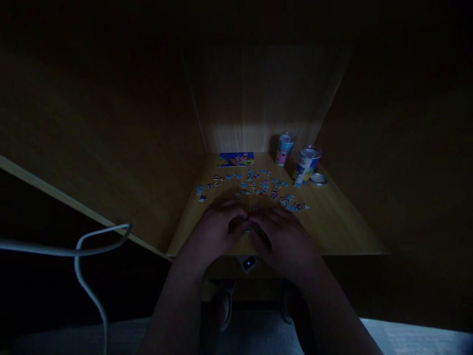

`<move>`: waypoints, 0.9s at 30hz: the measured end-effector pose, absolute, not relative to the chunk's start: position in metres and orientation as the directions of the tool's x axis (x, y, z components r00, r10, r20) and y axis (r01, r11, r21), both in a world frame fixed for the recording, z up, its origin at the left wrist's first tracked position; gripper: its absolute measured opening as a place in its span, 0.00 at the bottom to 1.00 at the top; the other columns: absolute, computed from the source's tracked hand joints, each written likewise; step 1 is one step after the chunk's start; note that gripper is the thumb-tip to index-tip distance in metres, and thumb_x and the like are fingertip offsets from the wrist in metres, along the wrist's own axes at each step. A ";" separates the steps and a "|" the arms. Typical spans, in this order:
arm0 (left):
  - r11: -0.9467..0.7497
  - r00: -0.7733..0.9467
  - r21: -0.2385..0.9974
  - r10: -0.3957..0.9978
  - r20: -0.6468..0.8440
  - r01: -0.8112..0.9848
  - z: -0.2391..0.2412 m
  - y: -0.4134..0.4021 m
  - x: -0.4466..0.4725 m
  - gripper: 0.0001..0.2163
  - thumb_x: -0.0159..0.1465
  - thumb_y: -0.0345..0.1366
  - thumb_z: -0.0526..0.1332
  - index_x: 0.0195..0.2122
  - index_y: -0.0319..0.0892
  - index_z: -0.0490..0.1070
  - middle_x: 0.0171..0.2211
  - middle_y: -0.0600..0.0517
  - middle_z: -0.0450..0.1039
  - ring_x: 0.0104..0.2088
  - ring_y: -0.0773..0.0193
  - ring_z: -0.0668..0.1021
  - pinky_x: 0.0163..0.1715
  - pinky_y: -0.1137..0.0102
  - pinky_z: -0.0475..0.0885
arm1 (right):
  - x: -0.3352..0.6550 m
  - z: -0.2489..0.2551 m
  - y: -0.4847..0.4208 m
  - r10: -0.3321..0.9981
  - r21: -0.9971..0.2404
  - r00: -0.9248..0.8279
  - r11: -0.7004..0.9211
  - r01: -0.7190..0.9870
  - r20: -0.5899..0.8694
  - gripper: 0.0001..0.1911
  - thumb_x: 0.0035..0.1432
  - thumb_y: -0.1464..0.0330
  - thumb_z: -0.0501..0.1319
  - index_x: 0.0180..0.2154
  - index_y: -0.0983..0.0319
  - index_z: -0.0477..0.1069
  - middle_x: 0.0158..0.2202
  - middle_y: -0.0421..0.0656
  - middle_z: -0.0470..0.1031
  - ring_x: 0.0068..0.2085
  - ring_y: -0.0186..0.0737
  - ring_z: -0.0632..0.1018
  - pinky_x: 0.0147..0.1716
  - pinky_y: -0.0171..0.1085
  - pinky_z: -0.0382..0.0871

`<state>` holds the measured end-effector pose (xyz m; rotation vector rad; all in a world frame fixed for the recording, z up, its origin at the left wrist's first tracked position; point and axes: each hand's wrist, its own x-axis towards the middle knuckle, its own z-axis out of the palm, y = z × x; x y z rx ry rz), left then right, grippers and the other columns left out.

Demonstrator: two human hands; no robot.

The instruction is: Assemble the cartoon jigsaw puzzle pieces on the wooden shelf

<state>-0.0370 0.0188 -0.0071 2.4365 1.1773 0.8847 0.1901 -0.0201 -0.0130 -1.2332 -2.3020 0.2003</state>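
Note:
My left hand [222,224] and my right hand [283,229] meet low over the near part of the wooden shelf. Thumb and fingers curl together on each, and their tips almost touch. A bit of a jigsaw puzzle piece [248,228] shows between the fingertips; most of it is hidden by them. Just beyond the hands lie scattered jigsaw pieces [264,185], mostly blue with some red and pink. A few at the right [291,203] lie close together. Behind them is a blue picture card [236,159] with yellow and pink cartoon figures.
A cartoon-printed can [284,149] stands at the back right, with a second can [306,165] nearer and a round lid [318,179] beside it. Wooden walls enclose the shelf. A white cable [77,252] hangs at left; a small lit device [249,263] is below the front edge.

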 end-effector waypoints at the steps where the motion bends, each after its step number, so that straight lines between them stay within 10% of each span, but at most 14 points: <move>1: -0.618 0.474 0.503 0.786 0.397 0.604 -0.007 0.019 -0.037 0.05 0.72 0.31 0.74 0.40 0.47 0.81 0.40 0.54 0.84 0.44 0.57 0.84 0.46 0.60 0.76 | 0.190 -0.014 -0.020 0.810 -0.357 -0.455 0.576 0.735 0.371 0.12 0.75 0.69 0.65 0.57 0.57 0.80 0.54 0.47 0.87 0.57 0.53 0.82 0.64 0.56 0.74; 27: -0.608 0.466 0.509 0.794 0.390 0.610 -0.006 0.019 -0.036 0.06 0.71 0.31 0.75 0.39 0.47 0.80 0.39 0.53 0.83 0.43 0.57 0.83 0.44 0.61 0.75 | 0.190 -0.013 -0.019 0.812 -0.364 -0.457 0.575 0.733 0.362 0.12 0.76 0.69 0.65 0.57 0.58 0.80 0.53 0.46 0.87 0.55 0.53 0.82 0.63 0.56 0.74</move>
